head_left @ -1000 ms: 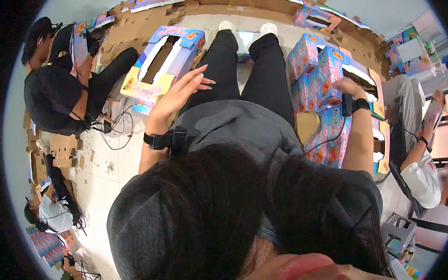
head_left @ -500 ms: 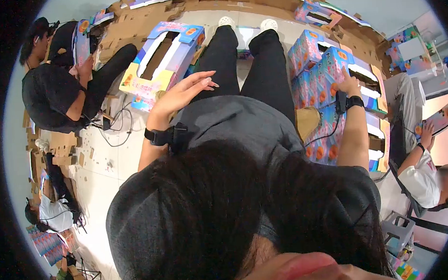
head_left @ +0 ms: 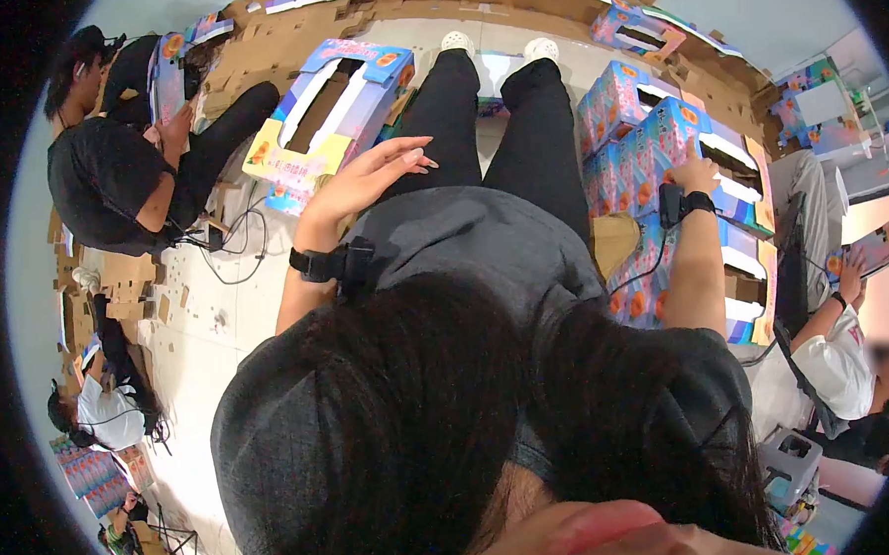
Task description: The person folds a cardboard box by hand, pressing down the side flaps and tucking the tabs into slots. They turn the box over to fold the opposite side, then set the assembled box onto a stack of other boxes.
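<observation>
My left hand [head_left: 379, 175] hovers over my thigh at the left, fingers apart and holding nothing. Beyond it stands a blue, purple and yellow printed box [head_left: 330, 112] with a long cut-out opening. On the right, my right hand [head_left: 696, 173] is at the side of a stack of printed boxes [head_left: 638, 162]. Its index finger points up against the box, while the other fingers are bent and partly hidden. Whether it grips the box cannot be made out. More boxes with openings [head_left: 747, 269] stand just right of my right forearm.
A co-worker in black [head_left: 113, 178] sits at the left with a printed piece. Another in white [head_left: 830, 355] sits at the far right, holding a printed piece. Flattened cardboard [head_left: 247, 63] lines the back. A grey stool [head_left: 792, 466] stands lower right; cables lie on the floor.
My right hand has drawn slightly closer along the box stack, its fingers more bent. My left hand has barely moved. The whole view has shifted slightly.
</observation>
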The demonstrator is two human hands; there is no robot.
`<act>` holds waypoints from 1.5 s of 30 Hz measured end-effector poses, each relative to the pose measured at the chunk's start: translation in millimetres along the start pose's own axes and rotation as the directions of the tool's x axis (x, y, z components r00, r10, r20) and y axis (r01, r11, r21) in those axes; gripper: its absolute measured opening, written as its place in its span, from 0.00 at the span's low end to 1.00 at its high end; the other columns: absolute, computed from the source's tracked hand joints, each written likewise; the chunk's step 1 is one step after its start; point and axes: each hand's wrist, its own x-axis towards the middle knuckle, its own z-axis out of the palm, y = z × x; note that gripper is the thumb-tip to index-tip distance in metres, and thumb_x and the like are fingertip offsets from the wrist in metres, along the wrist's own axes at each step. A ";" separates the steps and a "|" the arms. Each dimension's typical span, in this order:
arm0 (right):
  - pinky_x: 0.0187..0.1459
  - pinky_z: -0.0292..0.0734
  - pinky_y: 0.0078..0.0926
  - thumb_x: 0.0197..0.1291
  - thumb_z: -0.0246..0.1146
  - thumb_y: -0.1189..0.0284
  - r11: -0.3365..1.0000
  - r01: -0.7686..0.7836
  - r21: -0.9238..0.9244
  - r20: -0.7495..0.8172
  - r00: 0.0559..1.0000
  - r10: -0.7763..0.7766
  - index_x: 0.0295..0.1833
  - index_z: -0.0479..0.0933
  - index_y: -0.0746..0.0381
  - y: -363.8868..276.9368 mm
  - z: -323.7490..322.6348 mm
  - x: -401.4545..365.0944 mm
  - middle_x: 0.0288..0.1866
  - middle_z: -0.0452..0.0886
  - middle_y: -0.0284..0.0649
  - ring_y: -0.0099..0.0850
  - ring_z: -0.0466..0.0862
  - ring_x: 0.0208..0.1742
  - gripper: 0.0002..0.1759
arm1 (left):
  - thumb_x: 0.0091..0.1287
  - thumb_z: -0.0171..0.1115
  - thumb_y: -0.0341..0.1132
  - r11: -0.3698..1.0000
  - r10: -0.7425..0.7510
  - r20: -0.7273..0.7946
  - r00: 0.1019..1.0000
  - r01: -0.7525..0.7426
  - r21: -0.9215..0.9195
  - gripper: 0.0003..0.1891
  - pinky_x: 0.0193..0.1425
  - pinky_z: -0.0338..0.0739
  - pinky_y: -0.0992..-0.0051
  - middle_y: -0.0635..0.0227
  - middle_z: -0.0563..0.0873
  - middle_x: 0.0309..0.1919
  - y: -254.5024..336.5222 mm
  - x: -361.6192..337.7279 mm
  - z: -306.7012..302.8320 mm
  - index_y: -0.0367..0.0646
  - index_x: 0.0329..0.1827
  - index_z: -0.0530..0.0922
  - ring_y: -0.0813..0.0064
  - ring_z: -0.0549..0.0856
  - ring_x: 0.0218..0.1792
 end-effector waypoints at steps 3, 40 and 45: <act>0.67 0.54 0.75 0.41 0.75 0.62 0.995 -0.044 0.095 0.036 0.998 0.041 0.80 0.48 0.30 -4.8 4.5 -5.6 0.75 0.62 0.48 0.50 0.54 0.79 0.61 | 0.80 0.46 0.41 1.000 -0.005 0.018 1.000 0.005 0.002 0.23 0.66 0.72 0.71 0.57 0.83 0.55 2.0 0.8 3.0 0.36 0.71 0.68 0.69 0.81 0.58; 0.64 0.71 0.34 0.57 0.68 0.61 0.581 0.562 0.588 -0.081 0.756 -0.650 0.64 0.76 0.61 -65.0 66.4 -18.2 0.62 0.79 0.50 0.43 0.79 0.63 0.30 | 0.53 0.71 0.64 0.696 -0.141 -0.655 0.742 0.545 0.468 0.54 0.70 0.69 0.62 0.42 0.73 0.67 -163.6 -3.0 -137.4 0.32 0.74 0.63 0.50 0.75 0.67; 0.60 0.75 0.32 0.63 0.65 0.60 0.486 0.489 0.724 0.112 0.612 -0.783 0.61 0.77 0.66 -89.9 47.9 -58.2 0.58 0.82 0.46 0.36 0.81 0.59 0.26 | 0.53 0.74 0.47 0.220 -0.285 -0.546 0.788 0.608 0.763 0.54 0.77 0.52 0.50 0.47 0.72 0.68 -196.9 -2.5 -149.3 0.43 0.80 0.51 0.52 0.66 0.73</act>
